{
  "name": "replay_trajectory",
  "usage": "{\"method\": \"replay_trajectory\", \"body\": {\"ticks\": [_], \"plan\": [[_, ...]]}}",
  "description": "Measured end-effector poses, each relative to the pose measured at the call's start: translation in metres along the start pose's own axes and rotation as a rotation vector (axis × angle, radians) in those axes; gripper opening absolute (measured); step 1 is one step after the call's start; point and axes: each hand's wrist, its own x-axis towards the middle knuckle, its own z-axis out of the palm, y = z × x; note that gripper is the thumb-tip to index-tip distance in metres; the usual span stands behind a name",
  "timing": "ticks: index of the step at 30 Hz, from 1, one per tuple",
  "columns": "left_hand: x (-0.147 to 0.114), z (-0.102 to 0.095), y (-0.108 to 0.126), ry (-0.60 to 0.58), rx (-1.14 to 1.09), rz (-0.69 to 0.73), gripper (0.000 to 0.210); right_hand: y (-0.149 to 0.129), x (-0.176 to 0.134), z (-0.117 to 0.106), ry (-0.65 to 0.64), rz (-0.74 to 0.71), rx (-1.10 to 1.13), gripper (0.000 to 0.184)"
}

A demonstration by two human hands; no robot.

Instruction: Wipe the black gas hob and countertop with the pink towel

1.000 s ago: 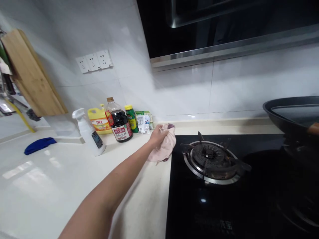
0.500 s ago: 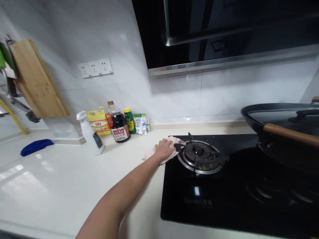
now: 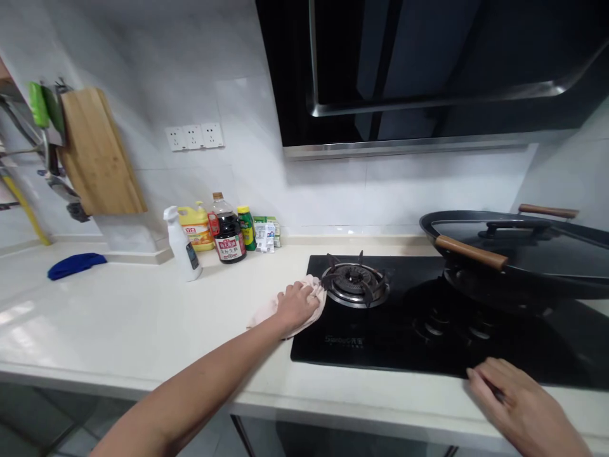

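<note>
My left hand (image 3: 295,306) presses a pale pink cloth (image 3: 266,313) down on the left edge of the black gas stove (image 3: 352,352), its fingers bent over the fabric. Part of the cloth lies on the white counter, and the rest reaches onto the glass close to the left burner (image 3: 354,282). At the lower right, my right hand (image 3: 516,400) is over the counter's front edge beside the stove, fingers curled in a loose fist. I see nothing held in it.
A lidded wok (image 3: 533,254) covers the right burner, its wooden handle pointing left. Left of the stove stand a white spray bottle (image 3: 183,247), a yellow jug (image 3: 197,228), a soy sauce bottle (image 3: 229,238) and a green bottle (image 3: 246,228). A blue cloth (image 3: 76,265) lies farther left.
My left hand and the cloth have slid toward me along the stove's left edge. My right hand has come into view at the lower right. The view has shifted and takes in more of the wok.
</note>
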Motion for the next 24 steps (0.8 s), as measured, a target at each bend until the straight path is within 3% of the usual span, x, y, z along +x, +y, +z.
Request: {"method": "replay_trajectory", "body": {"ticks": [5, 10, 15, 20, 24], "plan": [[-0.034, -0.001, 0.009, 0.025, 0.052, 0.112, 0.038, 0.005, -0.001, 0.005, -0.059, -0.044, -0.037, 0.044], [-0.033, -0.006, 0.031, -0.024, 0.079, 0.149, 0.050, 0.000, 0.004, 0.003, -0.050, -0.047, -0.048, 0.043], [-0.039, -0.002, 0.078, -0.065, 0.056, 0.248, 0.059, -0.003, 0.005, 0.001, -0.044, -0.046, -0.067, 0.041], [-0.069, 0.012, 0.138, -0.132, -0.010, 0.445, 0.066, 0.001, 0.005, 0.000, -0.076, -0.006, -0.058, 0.043], [-0.096, 0.025, 0.164, -0.112, -0.056, 0.614, 0.067, 0.005, 0.004, 0.001, -0.074, 0.007, -0.041, 0.042]]}}
